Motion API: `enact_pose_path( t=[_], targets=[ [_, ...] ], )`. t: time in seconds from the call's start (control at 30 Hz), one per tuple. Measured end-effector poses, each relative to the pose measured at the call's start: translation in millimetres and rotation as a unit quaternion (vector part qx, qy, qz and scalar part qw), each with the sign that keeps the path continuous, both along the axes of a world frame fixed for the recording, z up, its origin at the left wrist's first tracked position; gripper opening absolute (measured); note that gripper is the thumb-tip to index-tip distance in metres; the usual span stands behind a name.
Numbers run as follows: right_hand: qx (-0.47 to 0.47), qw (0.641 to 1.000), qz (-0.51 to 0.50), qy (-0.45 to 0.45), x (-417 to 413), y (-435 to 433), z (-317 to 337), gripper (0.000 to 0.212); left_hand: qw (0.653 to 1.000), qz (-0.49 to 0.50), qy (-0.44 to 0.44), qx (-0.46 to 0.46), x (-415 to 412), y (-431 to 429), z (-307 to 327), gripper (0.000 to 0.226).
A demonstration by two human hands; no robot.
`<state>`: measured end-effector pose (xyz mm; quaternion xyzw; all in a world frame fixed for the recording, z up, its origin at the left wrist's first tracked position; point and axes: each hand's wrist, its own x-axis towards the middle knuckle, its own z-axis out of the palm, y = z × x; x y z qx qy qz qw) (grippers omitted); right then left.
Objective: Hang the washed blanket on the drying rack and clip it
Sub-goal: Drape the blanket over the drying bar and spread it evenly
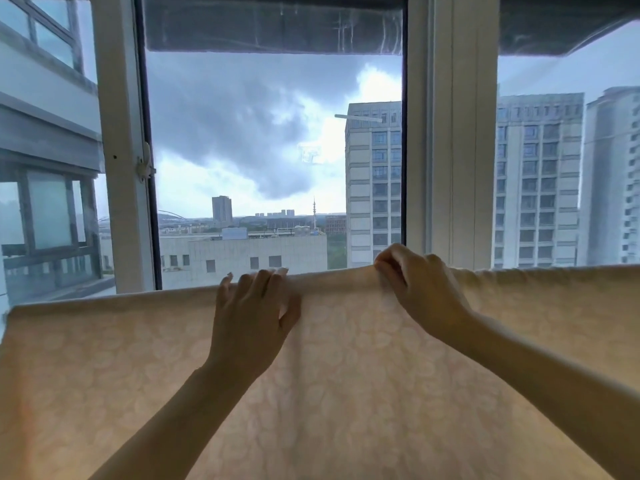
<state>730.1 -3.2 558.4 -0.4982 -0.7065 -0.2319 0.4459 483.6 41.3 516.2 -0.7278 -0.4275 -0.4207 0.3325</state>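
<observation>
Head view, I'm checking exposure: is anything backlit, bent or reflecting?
Head view: window daylight backlights the blanket, which glows; the left hand and right hand read dark; the window frame leans from wide-angle distortion; faint reflections float on the glass.

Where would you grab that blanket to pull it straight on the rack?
Probably at the top fold, coming from above on the near side: the blanket bends over there, forming a firm ridge to pinch, as the right hand does.

Blanket (346, 375) before window (273, 150)
</observation>
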Motion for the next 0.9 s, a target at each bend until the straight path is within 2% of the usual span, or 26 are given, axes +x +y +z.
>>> enact_pose_path(
  t=[0.3, 0.47, 0.57, 0.63, 0.8, 0.9],
  targets=[
    [0.006, 1.000, -0.004, -0.020, 5, -4, -1, 0.013, 0.999, -0.031, 0.022, 0.027, 44, 0, -9, 0.050],
    [-0.028, 0.999, 0.017, -0.021, 15, -3, -3, 0.008, 0.999, -0.029, 0.007, 0.015, 59, 2, -10, 0.047],
    [-0.061, 0.998, 0.013, -0.006, 32, -5, -1, 0.015, 0.999, -0.051, -0.003, 0.015, 59, 5, -9, 0.046],
    [-0.074, 0.997, -0.004, -0.029, 40, -8, -1, 0.013, 0.998, -0.060, 0.002, 0.017, 58, 9, -9, 0.044],
    [-0.084, 0.996, 0.003, -0.013, 49, -4, -1, 0.009, 0.998, -0.054, -0.002, 0.022, 66, 11, -9, 0.041],
    [-0.075, 0.997, -0.001, -0.035, 52, -3, -2, 0.006, 0.999, -0.047, -0.004, 0.027, 70, 12, -10, 0.039]
  ],
)
